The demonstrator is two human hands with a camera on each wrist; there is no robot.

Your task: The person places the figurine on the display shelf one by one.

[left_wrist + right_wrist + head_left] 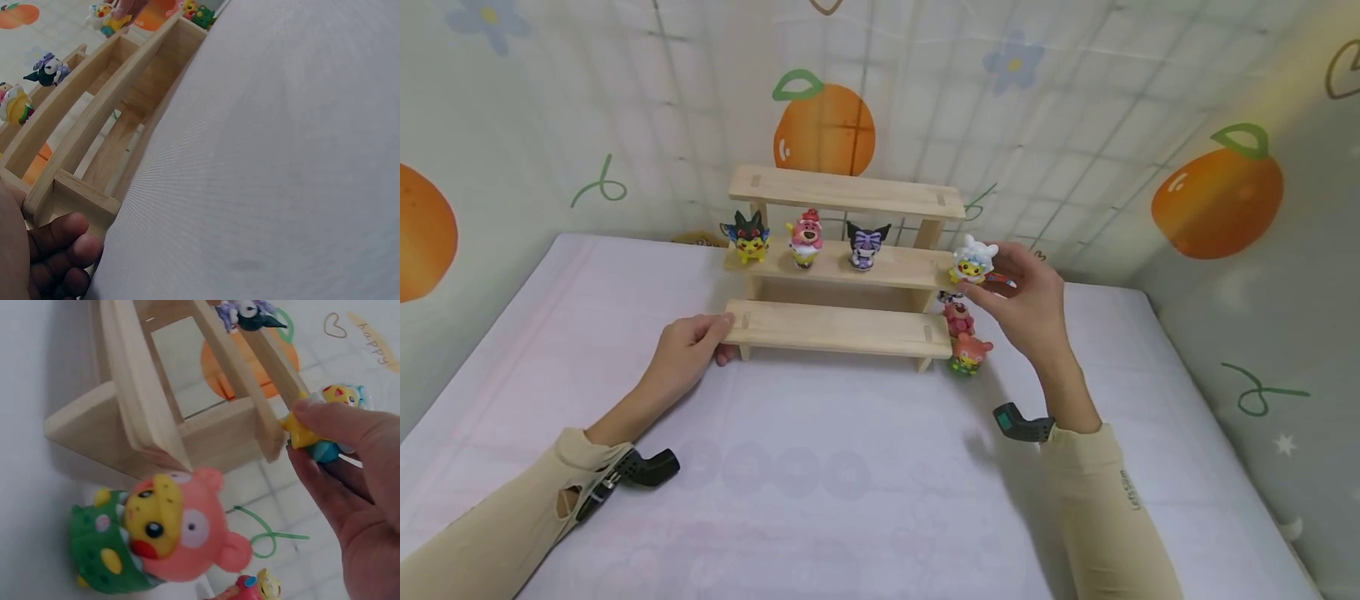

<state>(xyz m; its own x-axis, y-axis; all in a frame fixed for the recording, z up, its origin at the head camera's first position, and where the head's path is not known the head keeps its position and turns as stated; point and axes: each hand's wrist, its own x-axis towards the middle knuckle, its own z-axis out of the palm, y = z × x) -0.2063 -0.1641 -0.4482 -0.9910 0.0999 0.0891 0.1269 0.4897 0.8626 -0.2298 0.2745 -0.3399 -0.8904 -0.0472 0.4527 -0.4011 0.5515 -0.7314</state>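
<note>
Just right of centre in the head view, the right hand [1026, 304] pinches a small yellow figure with a white cap [972, 260] between thumb and fingertips, at the right end of the middle step of a wooden three-step stand [842, 267]. In the right wrist view the figure [325, 425] touches or nearly touches that step's end. At centre left, the left hand [688, 350] grips the left end of the lowest step, fingers curled around the board's corner; the left wrist view shows the fingertips [62, 240] tucked under it.

On the middle step, left to right, stand a black-eared yellow figure [747, 236], a pink bear figure [806, 237] and a purple-and-black figure [866, 245], evenly spaced, leaving bare board only at the right end. The top step and the lowest step are bare. On the cloth just beside the stand's right leg, below the right hand, stand a red figure [958, 317] and a pink bear in a green costume [970, 353], close together; a further small figure behind them is mostly hidden.

The stand sits near the back edge of a pale pink tablecloth [850, 492], close to a backdrop printed with oranges [823, 129]. Wide bare cloth lies in the lower half of the frame and on both sides of the stand.
</note>
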